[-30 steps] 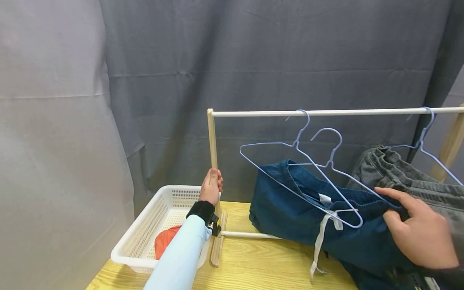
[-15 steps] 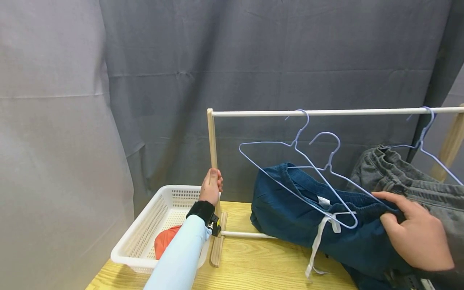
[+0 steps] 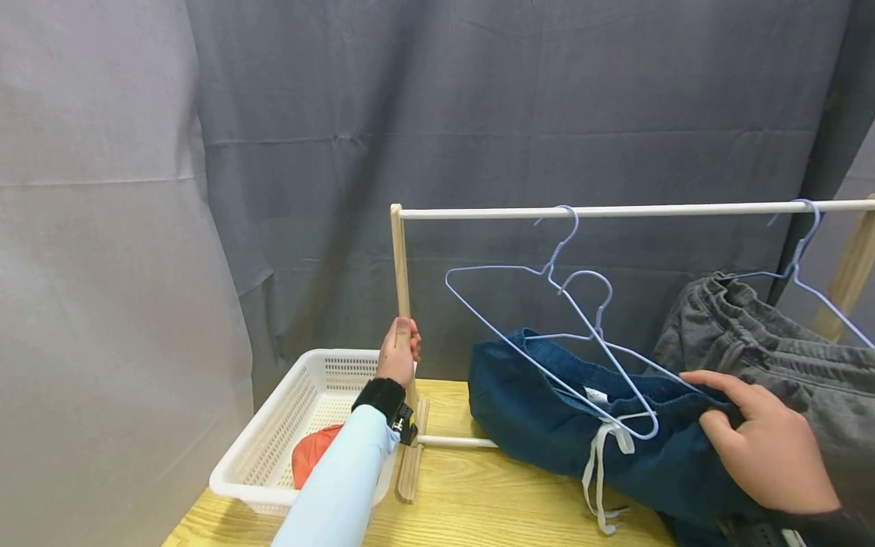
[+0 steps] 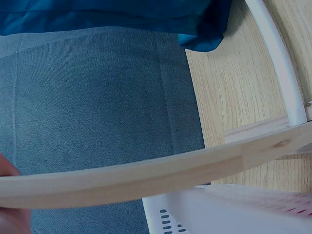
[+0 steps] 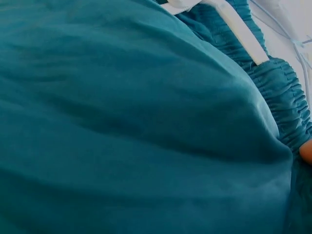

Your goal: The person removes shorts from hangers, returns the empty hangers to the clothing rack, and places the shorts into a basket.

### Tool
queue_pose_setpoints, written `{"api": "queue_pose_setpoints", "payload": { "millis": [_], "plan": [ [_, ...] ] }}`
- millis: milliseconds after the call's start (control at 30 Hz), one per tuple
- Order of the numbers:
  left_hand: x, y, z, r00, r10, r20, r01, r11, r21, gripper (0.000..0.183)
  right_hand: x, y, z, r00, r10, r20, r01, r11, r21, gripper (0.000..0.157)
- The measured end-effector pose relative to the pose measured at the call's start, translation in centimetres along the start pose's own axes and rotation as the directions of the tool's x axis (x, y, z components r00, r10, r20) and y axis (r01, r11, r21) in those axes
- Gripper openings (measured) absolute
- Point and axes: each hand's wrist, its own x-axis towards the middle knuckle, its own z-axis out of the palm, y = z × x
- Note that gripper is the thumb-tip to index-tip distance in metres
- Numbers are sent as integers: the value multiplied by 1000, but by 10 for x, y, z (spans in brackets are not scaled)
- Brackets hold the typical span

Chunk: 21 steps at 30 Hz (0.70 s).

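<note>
My left hand (image 3: 396, 351) grips the wooden upright (image 3: 400, 266) of a clothes rack; in the left wrist view its fingers (image 4: 13, 219) lie round that post. At the right, my right hand (image 3: 769, 437) pinches the elastic waistband of blue drawstring pants (image 3: 519, 410) together with one end of a lilac wire hanger (image 3: 599, 323). This hanger sits in the waist opening, its hook free and below the rail. A second lilac hanger (image 3: 550, 267) hangs from the rail (image 3: 683, 210) and overlaps the pants in front. White drawstrings (image 3: 596, 479) dangle down.
Grey pants (image 3: 711, 319) hang on another hanger (image 3: 796, 254) at the rail's right end. A white perforated basket (image 3: 225, 475) holding an orange cloth (image 3: 314, 453) stands left of the rack on the wooden table (image 3: 492, 501). Behind is a grey curtain (image 3: 478, 114).
My right hand has moved left and slightly down with the blue pants and their hanger, whose hook now overlaps the hanging hanger. That hanger has shifted slightly left. My left hand stays put.
</note>
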Motion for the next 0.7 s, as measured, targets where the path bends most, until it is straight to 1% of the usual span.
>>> {"api": "queue_pose_setpoints", "payload": {
  "millis": [233,333,467,567,700],
  "plan": [
    [0,-3,0,1000,1,1,-1,1000,-2,49,-3,1,3,999,-24,40,23,1000,7,45],
    [0,-2,1,1000,7,0,-7,1000,-1,47,-3,2,5,998,-39,46,38,999,19,45],
    [0,-1,0,1000,1,0,-1,1000,-4,44,-3,2,9,995,-58,81,55,998,37,43],
    [1,-1,0,1000,-1,4,1,1000,1,45,-4,2,13,991,-77,106,71,996,54,40],
    [2,-2,-2,1000,8,6,-8,1000,15,52,-4,0,18,990,-97,102,88,992,88,39]
  ]
}}
